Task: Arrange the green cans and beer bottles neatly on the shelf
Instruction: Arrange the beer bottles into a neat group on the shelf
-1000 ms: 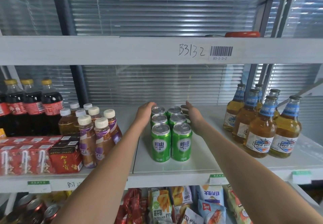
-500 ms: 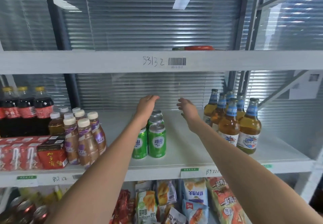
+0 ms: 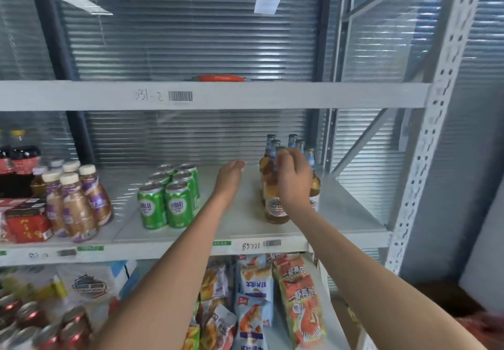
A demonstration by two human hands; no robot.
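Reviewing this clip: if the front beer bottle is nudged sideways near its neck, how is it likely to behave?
The front beer bottle looks tall and narrow, so a push high up, where the right hand is, would probably tip it rather than slide it. It appears full of amber liquid, so likely heavy. The other beer bottles stand close behind and might get knocked.

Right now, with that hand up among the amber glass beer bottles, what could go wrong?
The right hand is at the necks of the tightly clustered amber glass beer bottles; nudging one may topple its neighbours. The front bottle stands fairly near the white metal shelf edge, so it might fall. The left hand hovers open, supporting nothing.
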